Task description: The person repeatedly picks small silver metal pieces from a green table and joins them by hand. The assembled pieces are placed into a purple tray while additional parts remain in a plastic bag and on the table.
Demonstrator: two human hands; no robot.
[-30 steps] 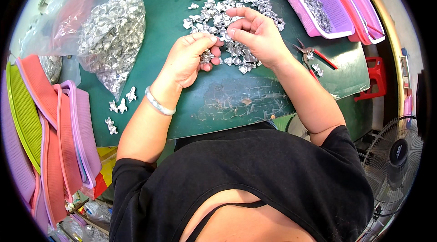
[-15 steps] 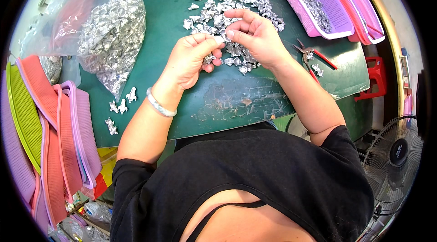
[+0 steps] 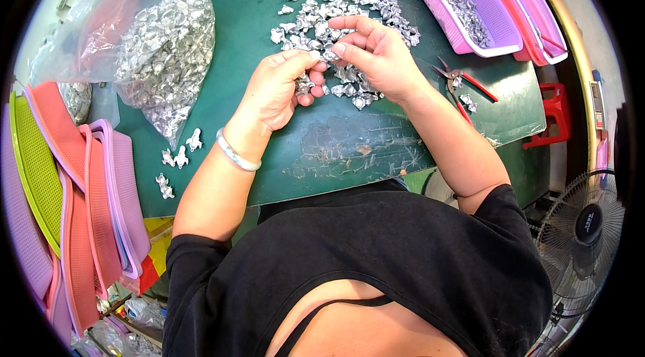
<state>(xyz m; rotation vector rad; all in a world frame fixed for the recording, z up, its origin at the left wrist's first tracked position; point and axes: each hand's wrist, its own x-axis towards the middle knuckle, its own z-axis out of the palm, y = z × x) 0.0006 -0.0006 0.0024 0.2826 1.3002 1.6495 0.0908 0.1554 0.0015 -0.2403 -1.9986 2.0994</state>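
My left hand (image 3: 279, 85), with a pale bangle (image 3: 236, 151) at the wrist, is closed around a few small silver metal castings (image 3: 304, 83) in its curled fingers. Its thumb presses against the index finger. Facing it, my right hand (image 3: 379, 58) has thumb and fingers drawn together at a small silver casting (image 3: 329, 55) between the two hands; the fingers partly hide the grip. Under and beyond both hands spreads a loose pile of the same castings (image 3: 383, 1) on the green table (image 3: 363, 142). Red-handled cutters (image 3: 463, 85) lie open right of my right forearm.
A clear bag of castings (image 3: 168, 41) stands at the left, with several loose castings (image 3: 180, 157) below it. Stacked plastic baskets (image 3: 87, 209) line the left edge. A purple basket (image 3: 497, 41) holding small parts sits far right. A fan (image 3: 588, 222) and red stool (image 3: 552, 115) are at the right.
My left thumb and fingers have drawn slightly left, away from my right thumb, leaving a small gap. My right hand has hardly moved. The pile and cutters look the same.
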